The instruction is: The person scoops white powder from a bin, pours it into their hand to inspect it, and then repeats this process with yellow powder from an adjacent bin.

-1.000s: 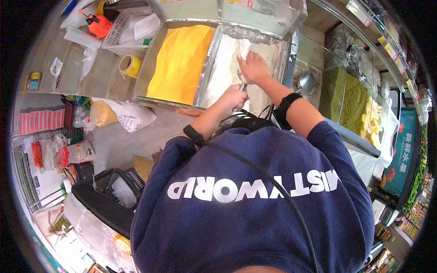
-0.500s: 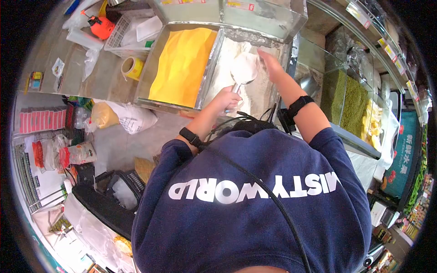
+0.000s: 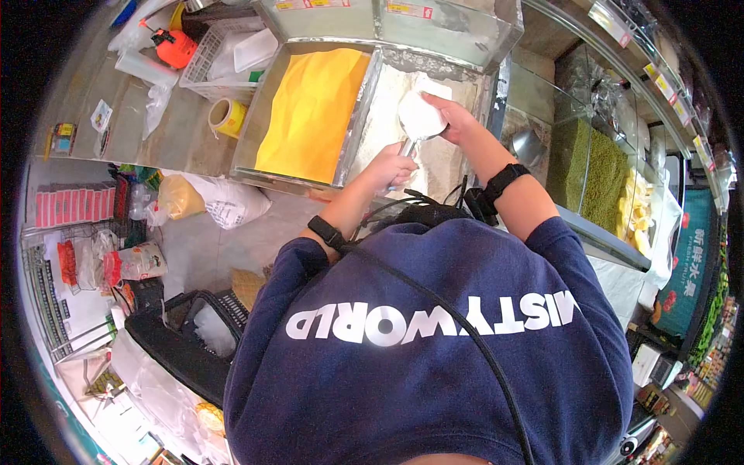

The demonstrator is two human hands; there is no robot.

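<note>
My left hand (image 3: 394, 165) grips the handle of a metal scoop (image 3: 420, 116) heaped with white flour. The scoop is held above a bin of white flour (image 3: 376, 128). My right hand (image 3: 456, 116) is cupped against the far rim of the scoop's bowl, fingers curled on it. Both wrists carry black bands. A bin of yellow powder (image 3: 310, 108) lies just left of the flour bin, behind a metal divider.
A yellow tape roll (image 3: 226, 116), an orange sprayer (image 3: 172, 46) and a white basket (image 3: 221, 58) sit on the counter at left. Bags (image 3: 225, 200) and a black basket (image 3: 178, 341) lie on the floor. A bin of green grains (image 3: 593, 167) and another scoop (image 3: 527, 145) are at right.
The scoop has come up out of the flour, full. My right hand left the flour, rose beside the scoop, then closed against its bowl.
</note>
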